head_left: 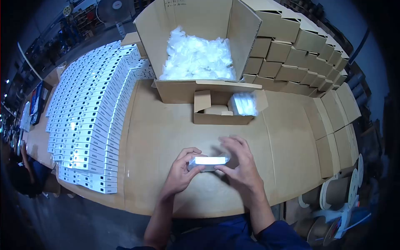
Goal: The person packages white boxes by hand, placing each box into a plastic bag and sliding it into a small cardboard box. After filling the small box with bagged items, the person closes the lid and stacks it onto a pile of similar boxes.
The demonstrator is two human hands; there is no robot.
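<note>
A small packet in clear plastic (201,168) with a bright white face (210,161) is held over the front middle of the table; its contents cannot be made out. My left hand (181,170) is closed on its left end, thumb in front and fingers behind. At the right end, the thumb of my right hand (242,166) touches the packet's near edge. The other fingers of that hand are raised and apart, partly blurred. Just beyond the hands stands an open small carton (223,120) with several plastic-wrapped packets (245,104) at its right side.
Behind the small carton stands a large open carton (179,92) holding a heap of clear plastic bags (198,56). White boxes (89,125) are stacked along the left. Brown cartons (287,50) pile up at the back right. Spools (339,191) sit beyond the right edge.
</note>
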